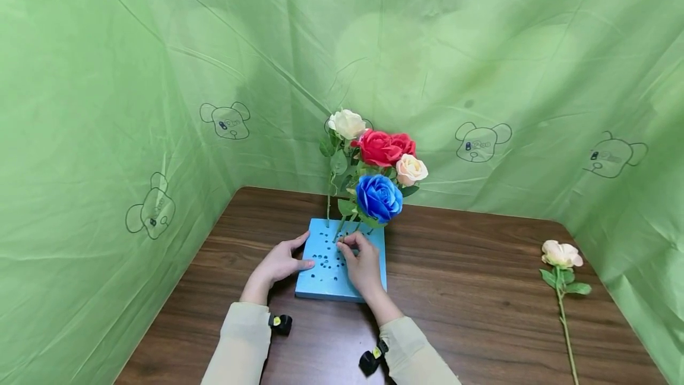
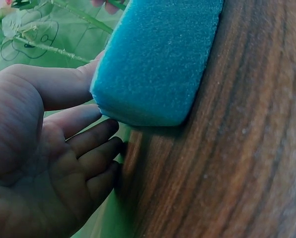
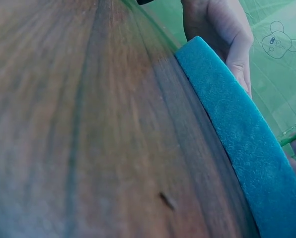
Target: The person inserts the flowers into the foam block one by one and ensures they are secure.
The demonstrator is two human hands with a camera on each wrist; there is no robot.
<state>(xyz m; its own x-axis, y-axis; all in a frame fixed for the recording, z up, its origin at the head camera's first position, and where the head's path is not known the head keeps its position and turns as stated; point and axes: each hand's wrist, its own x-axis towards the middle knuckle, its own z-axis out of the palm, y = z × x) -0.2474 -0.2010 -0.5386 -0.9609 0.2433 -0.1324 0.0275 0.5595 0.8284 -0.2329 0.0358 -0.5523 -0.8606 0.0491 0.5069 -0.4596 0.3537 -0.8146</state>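
A blue foam board (image 1: 320, 287) full of small holes lies flat on the table. My left hand (image 1: 280, 263) rests at its left edge, thumb on the top face and the other fingers loosely extended along the side; the left wrist view shows this hand (image 2: 53, 134) at the foam's corner. With thumb and fingertips, my right hand (image 1: 363, 263) pinches a green stem low over the board, apparently that of the blue rose (image 1: 379, 198). The stem's lower end is hidden by the fingers. In the right wrist view, the stem (image 3: 289, 140) shows between the fingertips at the edge.
Behind the blue rose stand a white rose (image 1: 347, 124), red roses (image 1: 378, 147) and a pale pink rose (image 1: 411, 169), stems toward the board's far part. Another pale pink rose (image 1: 561, 254) lies at the table's right. Green cloth (image 1: 427, 76) surrounds the wooden table (image 1: 454, 290).
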